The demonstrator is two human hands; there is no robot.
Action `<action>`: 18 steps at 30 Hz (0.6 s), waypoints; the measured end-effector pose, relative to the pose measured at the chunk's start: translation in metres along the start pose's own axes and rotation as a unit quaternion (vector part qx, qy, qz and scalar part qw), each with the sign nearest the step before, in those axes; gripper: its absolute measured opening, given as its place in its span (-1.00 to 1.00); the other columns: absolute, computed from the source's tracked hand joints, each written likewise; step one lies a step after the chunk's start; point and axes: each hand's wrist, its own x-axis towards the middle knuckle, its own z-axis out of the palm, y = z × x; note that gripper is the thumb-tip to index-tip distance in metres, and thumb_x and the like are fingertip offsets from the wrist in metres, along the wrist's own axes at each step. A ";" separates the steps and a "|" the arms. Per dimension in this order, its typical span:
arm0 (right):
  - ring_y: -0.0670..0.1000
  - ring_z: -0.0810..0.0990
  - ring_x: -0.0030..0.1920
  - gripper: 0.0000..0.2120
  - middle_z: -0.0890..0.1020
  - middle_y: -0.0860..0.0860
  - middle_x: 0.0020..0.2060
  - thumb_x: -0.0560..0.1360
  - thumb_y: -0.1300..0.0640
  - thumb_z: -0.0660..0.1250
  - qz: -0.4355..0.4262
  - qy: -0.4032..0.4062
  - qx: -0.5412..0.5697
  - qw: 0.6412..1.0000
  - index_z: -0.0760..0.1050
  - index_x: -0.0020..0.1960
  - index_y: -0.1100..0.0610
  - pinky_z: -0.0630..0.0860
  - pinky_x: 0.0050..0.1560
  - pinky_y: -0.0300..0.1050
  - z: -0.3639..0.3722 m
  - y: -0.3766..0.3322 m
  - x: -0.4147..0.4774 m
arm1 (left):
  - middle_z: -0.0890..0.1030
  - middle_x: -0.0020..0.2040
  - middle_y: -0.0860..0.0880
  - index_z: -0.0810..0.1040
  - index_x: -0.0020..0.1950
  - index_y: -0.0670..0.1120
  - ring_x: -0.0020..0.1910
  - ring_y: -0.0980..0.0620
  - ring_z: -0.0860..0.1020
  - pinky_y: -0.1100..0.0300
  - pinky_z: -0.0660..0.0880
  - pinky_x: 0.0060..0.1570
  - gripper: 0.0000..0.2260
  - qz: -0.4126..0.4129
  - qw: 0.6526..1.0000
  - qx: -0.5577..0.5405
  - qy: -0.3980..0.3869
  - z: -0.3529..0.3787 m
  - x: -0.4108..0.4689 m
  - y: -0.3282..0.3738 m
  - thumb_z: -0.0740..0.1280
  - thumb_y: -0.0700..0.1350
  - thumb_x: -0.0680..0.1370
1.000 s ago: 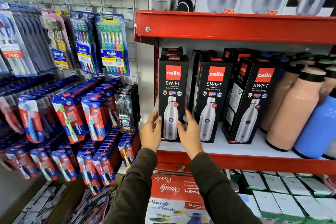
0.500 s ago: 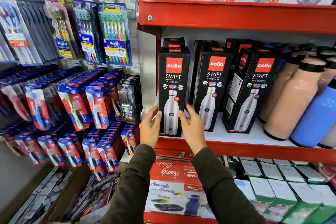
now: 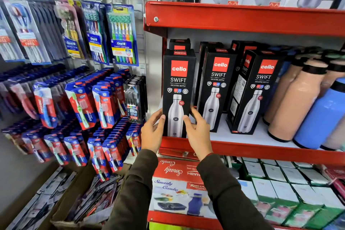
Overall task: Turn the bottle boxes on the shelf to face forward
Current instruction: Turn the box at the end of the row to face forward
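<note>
Black bottle box between both hands' half-curled fingers

The red-edged shelf in front of me has a white deck. On it stand three black bottle boxes in the front row: the leftmost box square to me, the middle box and the right box turned slightly. Right of them stand peach bottles and a blue bottle.
</note>
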 end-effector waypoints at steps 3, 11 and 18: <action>-0.22 0.65 -0.06 -0.59 0.55 -0.11 0.16 0.63 0.08 0.23 -0.002 -0.007 -0.010 1.000 0.35 0.47 -0.02 0.51 0.04 -0.44 -0.003 0.001 -0.002 | 0.51 0.09 0.37 0.45 0.13 0.33 0.02 0.58 0.50 0.16 0.44 0.32 -0.74 0.006 1.000 0.009 0.008 0.004 -0.003 0.003 0.27 -0.07 0.63; -0.16 0.53 0.20 -0.71 0.50 -0.03 0.25 0.62 0.18 0.24 -0.059 0.137 0.005 0.989 0.48 0.31 0.01 0.51 0.18 -0.23 -0.048 0.018 0.006 | 0.38 0.40 -0.03 0.35 0.44 -0.02 0.43 0.06 0.34 0.11 0.30 0.42 -0.64 0.180 0.950 0.139 0.213 0.048 -0.024 0.010 0.23 -0.12 0.63; -0.20 0.45 0.29 -0.57 0.37 0.07 0.40 0.61 0.14 0.24 -0.010 0.159 -0.026 0.987 0.32 0.47 0.07 0.40 0.40 -0.13 -0.085 0.031 0.039 | 0.38 0.44 0.01 0.33 0.48 -0.11 0.48 0.13 0.29 0.23 0.19 0.50 -0.61 0.269 0.954 0.129 0.022 0.119 -0.025 0.032 0.16 -0.26 0.64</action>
